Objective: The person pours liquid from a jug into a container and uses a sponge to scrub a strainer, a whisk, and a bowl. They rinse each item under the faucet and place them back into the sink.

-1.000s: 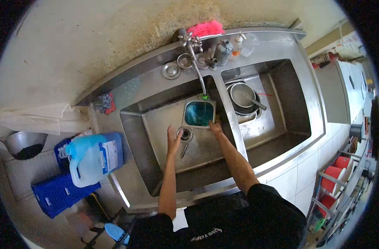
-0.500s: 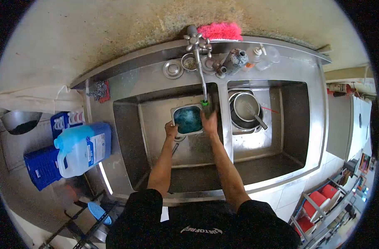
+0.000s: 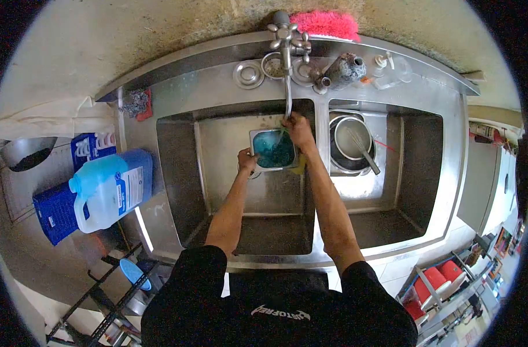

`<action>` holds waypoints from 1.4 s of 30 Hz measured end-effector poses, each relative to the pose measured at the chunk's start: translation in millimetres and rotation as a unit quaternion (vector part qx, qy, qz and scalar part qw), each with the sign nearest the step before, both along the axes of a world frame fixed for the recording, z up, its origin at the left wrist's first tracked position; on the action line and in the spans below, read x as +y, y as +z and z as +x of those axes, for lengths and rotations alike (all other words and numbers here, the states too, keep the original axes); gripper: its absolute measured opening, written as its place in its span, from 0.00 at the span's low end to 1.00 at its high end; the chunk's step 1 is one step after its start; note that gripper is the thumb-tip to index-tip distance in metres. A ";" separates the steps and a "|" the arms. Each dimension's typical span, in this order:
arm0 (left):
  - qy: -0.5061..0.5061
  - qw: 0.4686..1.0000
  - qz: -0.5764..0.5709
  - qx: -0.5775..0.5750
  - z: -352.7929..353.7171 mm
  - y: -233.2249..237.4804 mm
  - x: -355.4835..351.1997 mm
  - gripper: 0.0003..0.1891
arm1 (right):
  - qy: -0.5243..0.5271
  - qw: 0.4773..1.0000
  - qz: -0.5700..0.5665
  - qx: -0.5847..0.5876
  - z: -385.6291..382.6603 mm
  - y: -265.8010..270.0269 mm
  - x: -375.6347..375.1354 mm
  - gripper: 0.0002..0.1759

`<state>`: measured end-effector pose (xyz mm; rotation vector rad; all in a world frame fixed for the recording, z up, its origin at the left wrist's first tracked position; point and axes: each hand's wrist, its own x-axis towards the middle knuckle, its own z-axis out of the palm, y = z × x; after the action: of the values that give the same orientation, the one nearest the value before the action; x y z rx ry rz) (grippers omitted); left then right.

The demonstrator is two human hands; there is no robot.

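Small rectangular stainless-steel pan [image 3: 275, 169] sits in the left sink basin [image 3: 275, 199], toward its far right part, beneath the curved metal spout [image 3: 288, 92]. It holds foamy blue-green liquid [image 3: 272, 151], surface churned up. Looks about level. Can't tell if its base is fully down on the basin floor; the round drain [image 3: 254, 174] shows just at its near left corner.

Left hand [image 3: 247, 160]: narrow grip on the pan's left side near that corner, thumb over the rim. Right hand [image 3: 300, 133]: fingers curled in at the spout's mouth, by the pan's far right corner. Can't tell whether they pinch the spout or only touch it. Some yellowish thing [image 3: 301, 164] shows by the pan's right side, too blurred to name.

Handling, my read: stiff thin metal, won't flex or break, dents at worst. Liquid makes up most of the weight, and it'll slosh if tipped. Wet rim, likely soapy, so slippery. One-hand corner hold is OK for steadying, poor for lifting: load hangs off one side. Better hold is both short sides, fingers under the lip, thumbs on top, kept flat.

Right basin: round metal bowl [image 3: 352, 137] with a metal whisk [image 3: 369, 160] leaning in it, well clear of both hands.
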<state>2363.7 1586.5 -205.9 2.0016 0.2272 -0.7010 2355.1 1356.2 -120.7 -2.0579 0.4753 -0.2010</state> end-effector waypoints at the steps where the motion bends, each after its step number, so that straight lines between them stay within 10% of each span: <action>1: -0.029 0.997 0.076 0.001 4.7 40.2 -15.9 0.06 | 0.022 0.999 0.024 0.044 2.3 13.9 -2.8 0.09; 7: -0.007 0.997 -0.076 0.035 3.7 -62.4 19.8 0.10 | 0.028 0.998 -0.042 0.027 1.4 -29.2 -3.9 0.09; 13: -0.106 0.992 -0.060 -0.020 -4.3 5.0 1.0 0.19 | -0.004 0.994 -0.108 0.014 1.7 -40.1 -2.9 0.08; 15: -0.157 0.939 0.194 -0.238 -10.3 24.7 -15.7 0.31 | 0.008 0.988 -0.155 -0.002 5.3 -35.3 1.5 0.07; 19: -0.198 0.878 0.288 -0.326 -2.8 77.1 -49.3 0.30 | 0.037 0.998 -0.005 0.057 10.1 -0.3 0.3 0.08; 24: -0.070 0.980 -0.173 -0.069 -7.1 -45.9 -70.8 0.13 | 0.079 0.991 0.099 0.037 8.6 10.7 2.6 0.08; 26: -0.118 0.988 -0.084 -0.061 -11.5 -55.7 -72.5 0.16 | 0.098 0.974 0.191 0.077 5.3 8.3 3.9 0.07; 33: 0.082 0.882 -0.377 0.272 -5.8 -112.5 -76.8 0.11 | 0.007 0.973 0.230 0.008 -0.3 8.1 27.6 0.08; 34: -0.122 0.982 -0.108 0.093 -14.6 -157.4 -78.4 0.11 | -0.004 0.968 0.252 0.003 -4.0 -0.5 31.3 0.10; 36: -0.305 0.931 0.176 -0.098 -16.9 -187.7 -83.5 0.10 | -0.011 0.962 0.273 -0.001 -5.8 -5.2 34.9 0.12; 37: -0.168 0.974 0.098 -0.115 -16.8 -198.2 -83.9 0.10 | -0.030 0.972 0.233 -0.004 -7.1 -4.8 39.0 0.14; 39: -0.027 0.991 0.019 -0.128 -14.1 -195.8 -84.8 0.09 | -0.049 0.980 0.195 -0.007 -8.7 -4.7 44.8 0.16; 41: -0.029 0.992 -0.090 -0.080 3.0 -96.7 -86.9 0.12 | -0.203 0.810 0.544 -0.081 -12.0 -6.9 48.9 0.19; 42: -0.034 0.989 -0.111 -0.088 10.5 -55.8 -86.8 0.14 | -0.204 0.809 0.545 -0.080 -13.8 -8.5 49.9 0.19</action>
<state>2374.2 1499.7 -261.7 1.8510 -0.0234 -0.5626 2341.3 1406.1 -129.3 -0.7832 0.7091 -0.2693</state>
